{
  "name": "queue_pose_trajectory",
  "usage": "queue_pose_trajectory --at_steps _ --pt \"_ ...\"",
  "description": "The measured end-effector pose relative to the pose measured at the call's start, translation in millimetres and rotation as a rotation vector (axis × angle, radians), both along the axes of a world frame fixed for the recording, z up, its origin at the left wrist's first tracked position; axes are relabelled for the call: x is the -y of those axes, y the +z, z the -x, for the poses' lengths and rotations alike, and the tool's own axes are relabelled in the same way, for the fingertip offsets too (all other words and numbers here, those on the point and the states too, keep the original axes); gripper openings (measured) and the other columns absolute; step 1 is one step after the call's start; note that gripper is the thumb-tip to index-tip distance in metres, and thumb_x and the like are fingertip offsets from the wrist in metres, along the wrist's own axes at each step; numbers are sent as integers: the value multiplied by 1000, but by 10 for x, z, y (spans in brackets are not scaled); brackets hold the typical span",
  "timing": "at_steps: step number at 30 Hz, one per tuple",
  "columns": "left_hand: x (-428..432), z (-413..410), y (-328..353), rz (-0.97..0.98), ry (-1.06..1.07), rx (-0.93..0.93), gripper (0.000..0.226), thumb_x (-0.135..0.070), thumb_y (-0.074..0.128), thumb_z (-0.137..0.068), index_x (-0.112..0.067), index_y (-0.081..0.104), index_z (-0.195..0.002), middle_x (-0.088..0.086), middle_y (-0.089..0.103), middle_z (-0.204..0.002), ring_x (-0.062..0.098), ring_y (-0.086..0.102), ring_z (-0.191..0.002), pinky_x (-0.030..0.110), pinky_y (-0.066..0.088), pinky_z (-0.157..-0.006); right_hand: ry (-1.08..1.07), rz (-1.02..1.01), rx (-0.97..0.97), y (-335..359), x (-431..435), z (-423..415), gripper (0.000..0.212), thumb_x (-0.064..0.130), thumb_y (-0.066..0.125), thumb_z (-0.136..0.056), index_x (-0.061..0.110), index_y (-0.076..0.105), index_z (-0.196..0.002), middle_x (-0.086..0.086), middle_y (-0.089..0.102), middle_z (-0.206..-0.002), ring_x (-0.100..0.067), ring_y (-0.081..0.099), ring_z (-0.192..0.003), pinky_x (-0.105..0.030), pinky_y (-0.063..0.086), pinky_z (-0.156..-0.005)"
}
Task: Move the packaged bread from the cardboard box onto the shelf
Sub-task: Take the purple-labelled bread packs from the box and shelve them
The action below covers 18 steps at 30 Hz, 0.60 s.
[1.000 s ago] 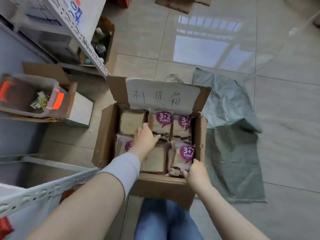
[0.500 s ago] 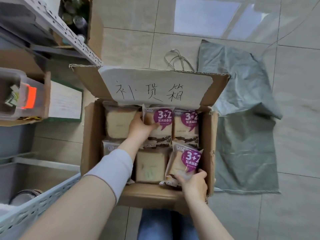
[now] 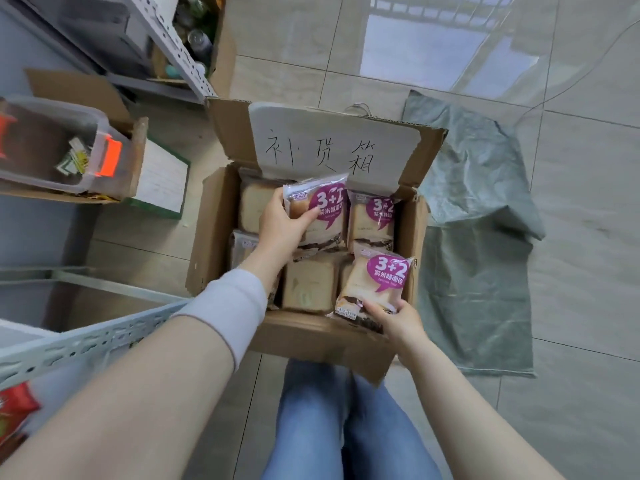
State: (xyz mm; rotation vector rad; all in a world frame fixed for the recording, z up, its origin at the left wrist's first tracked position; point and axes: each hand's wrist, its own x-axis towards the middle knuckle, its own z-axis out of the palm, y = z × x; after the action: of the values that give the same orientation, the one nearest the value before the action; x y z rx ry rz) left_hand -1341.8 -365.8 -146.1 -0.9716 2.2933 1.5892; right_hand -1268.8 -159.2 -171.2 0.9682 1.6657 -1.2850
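An open cardboard box (image 3: pixel 211 244) stands on the tiled floor and holds several bread packs with purple "3+2" labels. My left hand (image 3: pixel 280 226) grips one bread pack (image 3: pixel 329 213) by its left edge, raised above the packs at the back of the box. My right hand (image 3: pixel 398 323) holds a second bread pack (image 3: pixel 379 282) by its lower edge at the box's near right corner, tilted upward. Another labelled pack (image 3: pixel 372 220) lies at the back right. A grey perforated shelf rail (image 3: pixel 79 344) crosses the lower left.
A white paper sign with handwriting (image 3: pixel 332 147) covers the box's rear flap. A clear bin with orange latches (image 3: pixel 52 143) sits at left on cardboard. A grey-green woven sack (image 3: pixel 481 237) lies right of the box. My jeans-clad legs (image 3: pixel 343 420) are below the box.
Both hands have lifted their bread packs higher out of the box. The left pack now stands clear above the rear row and the right pack tilts up more.
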Motion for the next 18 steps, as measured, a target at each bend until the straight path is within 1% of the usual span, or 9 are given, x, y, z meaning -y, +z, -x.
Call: queue_pose_trajectory --at_steps 1,2,6,9,12,14,16,17,18 --pt "25 -84 155 -3 35 -29 37 -24 72 -78 -23 50 -108 -24 54 -83 -13 50 -75 2 42 -59 26 30 -37 113 -38 -40 36 25 72 -80 13 55 -110 -2 67 -96 -13 63 -77 -21 51 -51" --pt "41 -182 325 -12 75 -58 37 -25 72 -78 -23 51 -108 -23 55 -84 -12 51 -76 1 41 -58 67 48 -76 228 -83 -92 35 27 69 -82 14 54 -111 -3 67 -99 -13 63 -77 -21 49 -50" --pt "120 -819 1115 -29 268 -183 30 -29 72 -78 -24 52 -100 -17 59 -84 -2 57 -78 7 45 -58 228 154 -222 809 -275 -365 47 28 64 -87 12 46 -126 -7 62 -118 -19 64 -98 -25 52 -66" --pt "173 -1465 1799 17 371 -321 25 -31 70 -79 -25 53 -96 -17 59 -82 -5 56 -75 1 43 -55 320 277 -307 1317 -373 -626 40 20 62 -88 8 48 -123 -5 66 -111 -15 67 -91 -20 53 -65" --pt "257 -2144 2522 99 422 -412 33 -35 69 -79 -23 55 -106 -18 60 -86 -7 55 -77 0 42 -53 418 347 -387 1878 -314 -896 31 18 64 -86 7 58 -115 -5 72 -100 -17 70 -85 -26 54 -67" --pt "367 -2582 2992 169 477 -459 38 -34 70 -78 -17 58 -109 -11 61 -88 2 58 -78 0 43 -58 483 381 -446 2286 -169 -1066 27 22 68 -83 12 64 -108 -2 75 -94 -18 71 -83 -28 54 -66" --pt "505 -3022 3430 210 531 -493 32 -34 70 -78 -20 59 -105 -9 64 -92 8 61 -85 9 47 -70 561 410 -509 2701 32 -1250 25 26 71 -78 18 67 -102 1 76 -90 -17 72 -80 -25 54 -62" --pt "587 -3242 3642 239 551 -515 29 -34 71 -78 -23 58 -102 -10 65 -92 8 62 -86 12 48 -72 593 438 -541 2901 152 -1343 24 25 72 -77 18 67 -99 0 76 -89 -16 72 -77 -22 53 -59" --pt "673 -3456 3841 276 571 -537 28 -34 71 -77 -24 58 -100 -13 64 -90 4 61 -85 11 48 -70 621 472 -568 3082 278 -1439 22 22 73 -77 17 67 -97 -1 76 -87 -14 72 -72 -19 52 -55"
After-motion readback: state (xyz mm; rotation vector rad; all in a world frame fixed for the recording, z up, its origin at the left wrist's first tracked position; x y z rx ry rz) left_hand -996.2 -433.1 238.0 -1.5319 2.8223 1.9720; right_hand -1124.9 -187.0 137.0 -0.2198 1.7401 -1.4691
